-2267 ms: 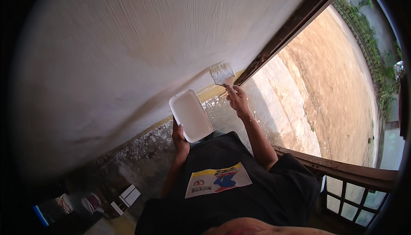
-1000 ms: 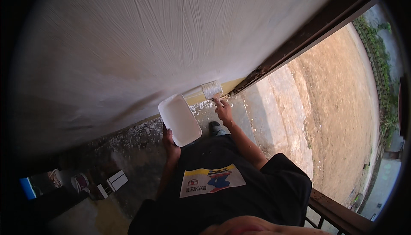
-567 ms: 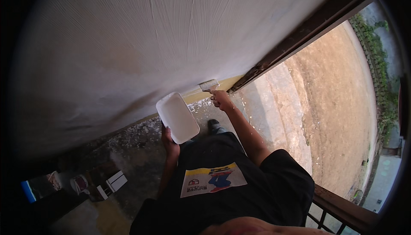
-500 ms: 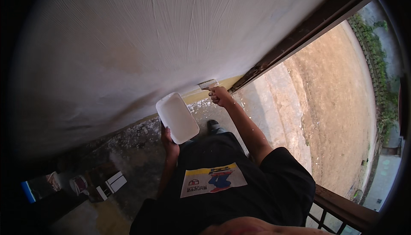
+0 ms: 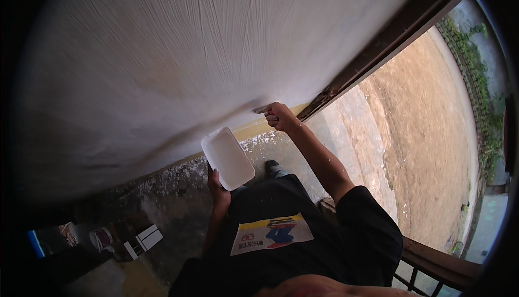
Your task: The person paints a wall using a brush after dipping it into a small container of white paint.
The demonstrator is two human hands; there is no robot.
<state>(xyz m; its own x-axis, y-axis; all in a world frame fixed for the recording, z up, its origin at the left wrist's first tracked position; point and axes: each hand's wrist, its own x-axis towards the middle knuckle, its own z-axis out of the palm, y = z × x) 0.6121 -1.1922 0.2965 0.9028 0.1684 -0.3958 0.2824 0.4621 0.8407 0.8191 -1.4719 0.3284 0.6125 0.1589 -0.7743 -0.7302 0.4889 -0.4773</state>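
Note:
My left hand grips the lower left edge of a white rectangular tub, which is tilted with its hollow side toward me. The tub looks bare inside apart from a whitish coating. My right hand is closed on the handle of a flat paintbrush. The brush head is against the lower part of the wall, just above a yellowish unpainted strip. White streaks in fan-like strokes cover the wall higher up. The bristles are hard to make out from here.
A dark wooden door frame edges the wall on the right, with sunlit bare ground outside. White splatters dot the floor along the wall's foot. At the lower left lie white boxes and a round container.
My right hand has moved the brush slightly up along the wall, and the bristles show less. The tub sits a little lower and further right in view.

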